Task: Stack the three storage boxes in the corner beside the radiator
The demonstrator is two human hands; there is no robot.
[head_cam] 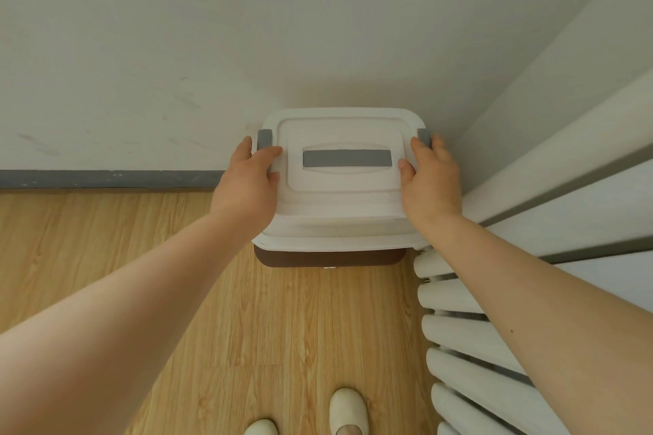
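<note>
A white storage box with a grey handle on its lid and grey side clips is in the corner, on top of another white box. Under both, a brown box shows only its front edge. My left hand grips the top box's left side, thumb on the lid. On the opposite side my right hand holds it the same way. The top box looks slightly smaller than the lid under it.
A white radiator runs along the right wall, close to the boxes, with a white sill above it. The left wall has a grey skirting board. Wooden floor lies in front, with my two white slippers at the bottom.
</note>
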